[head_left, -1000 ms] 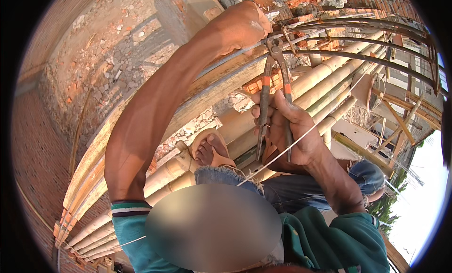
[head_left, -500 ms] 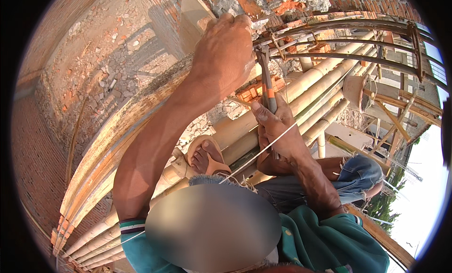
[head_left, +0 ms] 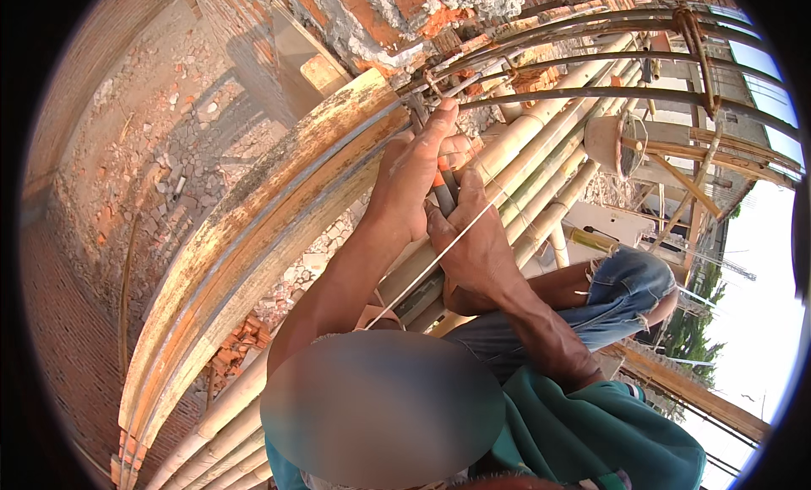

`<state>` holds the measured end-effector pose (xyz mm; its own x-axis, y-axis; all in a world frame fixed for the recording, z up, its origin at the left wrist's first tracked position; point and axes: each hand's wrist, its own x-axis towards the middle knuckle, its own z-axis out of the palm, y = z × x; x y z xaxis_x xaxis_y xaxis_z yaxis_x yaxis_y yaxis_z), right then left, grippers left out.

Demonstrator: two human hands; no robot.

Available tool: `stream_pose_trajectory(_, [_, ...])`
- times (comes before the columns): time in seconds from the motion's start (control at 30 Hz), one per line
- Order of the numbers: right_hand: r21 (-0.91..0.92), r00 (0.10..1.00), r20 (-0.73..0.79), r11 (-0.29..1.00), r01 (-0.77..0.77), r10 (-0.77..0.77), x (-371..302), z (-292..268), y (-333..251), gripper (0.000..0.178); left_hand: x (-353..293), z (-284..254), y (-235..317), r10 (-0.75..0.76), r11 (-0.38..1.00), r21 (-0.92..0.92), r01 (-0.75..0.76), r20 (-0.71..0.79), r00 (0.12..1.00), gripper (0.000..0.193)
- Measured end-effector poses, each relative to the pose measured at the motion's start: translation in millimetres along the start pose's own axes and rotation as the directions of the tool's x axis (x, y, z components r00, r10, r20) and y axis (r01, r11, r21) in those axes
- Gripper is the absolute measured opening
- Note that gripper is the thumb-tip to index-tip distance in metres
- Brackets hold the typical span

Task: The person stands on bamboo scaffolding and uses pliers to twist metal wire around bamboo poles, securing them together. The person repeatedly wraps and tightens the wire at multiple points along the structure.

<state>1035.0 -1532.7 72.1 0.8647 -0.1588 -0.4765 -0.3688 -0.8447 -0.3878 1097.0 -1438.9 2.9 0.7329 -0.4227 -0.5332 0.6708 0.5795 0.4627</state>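
Pincers (head_left: 445,190) with grey and orange handles stand in my right hand (head_left: 477,241), its fingers closed around the handle ends. Their metal upper part reaches toward the end of the steel rebar cage (head_left: 583,95). My left hand (head_left: 410,182) is closed beside the upper handles, covering part of them, its topmost finger or thumb stretched up toward the bars. What the left fingers hold is hidden. A thin wire (head_left: 498,183) curves down from near that fingertip, past the right hand. A pale cord (head_left: 431,266) slants across in front of my right hand.
Long bamboo poles (head_left: 541,139) run below the hands. Curved wooden boards (head_left: 262,207) lie to the left, above a rubble-strewn floor (head_left: 169,182). Broken brickwork (head_left: 389,17) stands ahead. A bucket (head_left: 604,144) is right of the poles, near wooden framing.
My left hand has come down from the bar end to beside the pincers' handles. My right hand and the pincers have shifted slightly left in view, and the whole view has moved.
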Motion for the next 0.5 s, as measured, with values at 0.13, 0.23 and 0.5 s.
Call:
stream_pose_trajectory(0.13, [-0.071,0.993,-0.059,0.993,0.097,-0.102,-4.5,-8.5,-0.9,0.05,-3.7,16.2,0.5,0.073,0.982,-0.171,-0.076,-0.025,0.997,0.065])
stream_pose_trajectory(0.23, [-0.055,0.985,-0.08,0.987,0.151,-0.155,-5.9,-7.0,4.3,0.048,-3.2,16.2,0.9,0.002,0.975,-0.222,0.001,0.012,1.0,0.05])
stream_pose_trajectory(0.5, [-0.397,0.903,-0.027,0.833,0.384,-0.429,-32.7,-14.5,4.4,0.071,9.9,13.0,-14.4,0.08,0.914,-0.402,-0.061,0.032,0.996,0.04])
